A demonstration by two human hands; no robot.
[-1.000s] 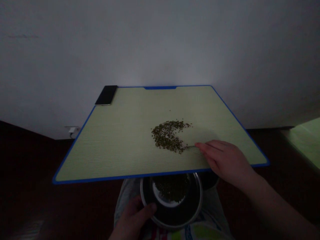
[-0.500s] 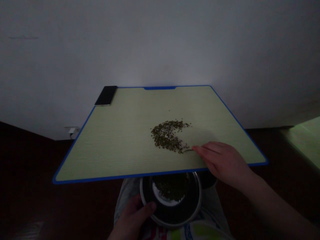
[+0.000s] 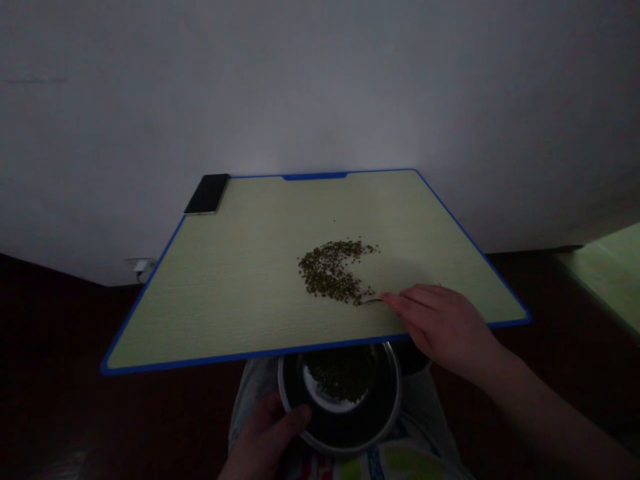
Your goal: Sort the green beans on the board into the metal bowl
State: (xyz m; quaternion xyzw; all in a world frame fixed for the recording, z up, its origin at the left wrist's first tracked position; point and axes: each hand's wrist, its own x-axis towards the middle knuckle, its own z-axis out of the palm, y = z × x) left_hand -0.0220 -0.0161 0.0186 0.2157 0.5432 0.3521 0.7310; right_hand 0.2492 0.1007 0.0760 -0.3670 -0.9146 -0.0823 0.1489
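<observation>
My right hand [image 3: 440, 320] pinches a small metal spoon [image 3: 371, 299], its handle hidden in the fingers. The spoon's tip touches the lower right edge of a spread of small dark-green beans [image 3: 325, 273], with paler bits among them, on the pale tabletop [image 3: 240, 287]. The beans form a curve that opens to the right. Below the table's front edge, my left hand [image 3: 273, 430] grips the rim of a metal bowl [image 3: 345, 430], thumb over the near left side. More dark-green beans [image 3: 343, 373] lie in the bowl, partly hidden by the table edge.
A black phone [image 3: 207, 194] lies at the table's far left corner. Blue edging [image 3: 215, 360] runs round the tabletop, against a grey wall [image 3: 320, 87]. A white plug [image 3: 143, 265] sits low on the wall at left. Another dark round container [image 3: 413, 357] shows partly behind the bowl.
The whole view has shifted slightly. The spoon stays at the edge of the beans with hardly any movement, and my left hand still holds the bowl.
</observation>
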